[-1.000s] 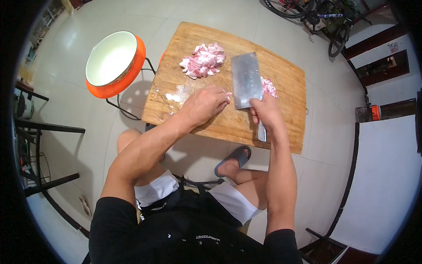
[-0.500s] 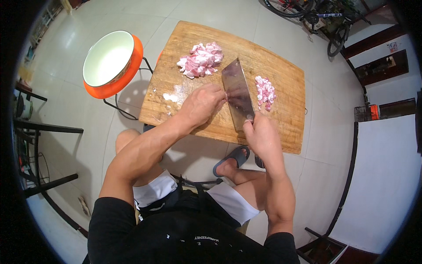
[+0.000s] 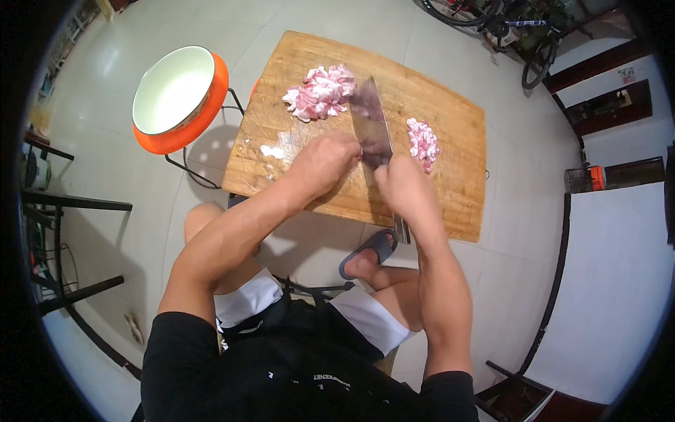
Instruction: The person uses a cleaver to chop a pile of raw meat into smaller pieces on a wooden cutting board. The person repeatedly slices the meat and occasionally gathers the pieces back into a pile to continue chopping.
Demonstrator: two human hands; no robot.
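My right hand (image 3: 406, 184) grips a broad cleaver (image 3: 370, 116), its blade slanting away from me across the middle of the wooden cutting board (image 3: 429, 91). Just left of the blade, my left hand (image 3: 325, 162) rests on the board with fingers curled in. Its fingertips pinch a small bit of pink meat, mostly hidden beneath them. Beyond that hand lies a larger heap of pale pink meat pieces (image 3: 320, 93). To the right of the cleaver is a smaller pile of finely diced meat (image 3: 422, 144).
A white enamel bowl (image 3: 174, 91) stands on an orange round stool (image 3: 156, 144) left of the board. Small white scraps (image 3: 271, 152) lie near the board's left edge. A bicycle (image 3: 540, 62) is at the far right, and a black metal frame (image 3: 77, 200) at the left.
My right hand and the cleaver have shifted slightly left and away from me, and the blade now looks narrower, turned more on edge. My left hand has barely moved.
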